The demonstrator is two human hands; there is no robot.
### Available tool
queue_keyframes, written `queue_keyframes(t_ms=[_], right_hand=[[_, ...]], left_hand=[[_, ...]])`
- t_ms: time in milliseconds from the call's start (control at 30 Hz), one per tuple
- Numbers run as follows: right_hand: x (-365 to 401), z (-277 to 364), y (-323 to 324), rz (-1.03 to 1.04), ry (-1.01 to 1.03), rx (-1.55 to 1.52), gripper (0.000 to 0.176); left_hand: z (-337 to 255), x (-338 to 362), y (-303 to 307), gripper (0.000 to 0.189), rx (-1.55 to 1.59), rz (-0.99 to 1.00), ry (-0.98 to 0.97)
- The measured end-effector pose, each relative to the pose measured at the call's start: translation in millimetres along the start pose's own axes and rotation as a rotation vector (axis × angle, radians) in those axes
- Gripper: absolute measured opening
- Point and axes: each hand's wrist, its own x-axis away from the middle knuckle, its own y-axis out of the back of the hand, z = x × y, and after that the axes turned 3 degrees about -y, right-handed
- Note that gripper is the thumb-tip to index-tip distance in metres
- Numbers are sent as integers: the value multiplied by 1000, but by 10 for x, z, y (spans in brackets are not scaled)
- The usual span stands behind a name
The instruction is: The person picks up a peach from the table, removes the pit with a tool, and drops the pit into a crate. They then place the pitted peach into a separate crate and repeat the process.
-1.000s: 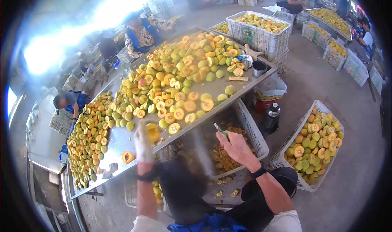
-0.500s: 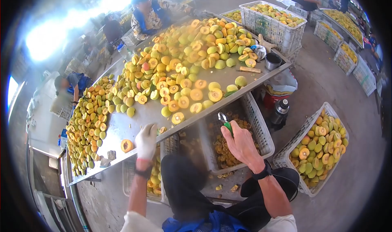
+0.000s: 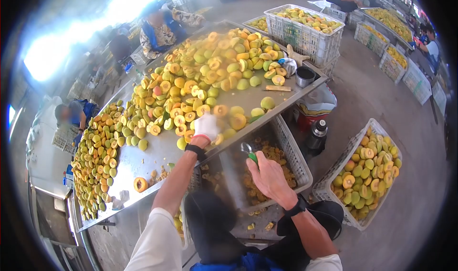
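My left hand (image 3: 206,126), in a white glove, reaches onto the near edge of a pile of yellow-green halved peaches (image 3: 180,120) on the metal table. Its fingers are hidden behind the back of the hand, among the fruit. My right hand (image 3: 272,174), bare, is closed around the green handle of a pitting tool (image 3: 249,151). The tool's looped metal head points up and away, over a crate of peach scraps (image 3: 296,152) below the table edge. A single peach half (image 3: 140,184) lies apart on the table's left part.
The metal table (image 3: 143,162) slopes across the view, with a steel cup (image 3: 305,76) at its right corner. A crate of peaches (image 3: 366,175) stands on the floor at right, near a thermos (image 3: 317,135). Co-workers (image 3: 160,32) sit beyond the table.
My left hand has moved right and away from me, from the table's front edge to the peach pile. My right hand still holds the tool, slightly lower and further left in view.
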Motion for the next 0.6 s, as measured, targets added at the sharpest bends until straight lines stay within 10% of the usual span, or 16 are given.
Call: queue_keyframes(t_ms=[600], right_hand=[[37, 308, 233, -151, 210, -205, 28]], left_hand=[[-1232, 1280, 1350, 46, 1556, 86, 171]])
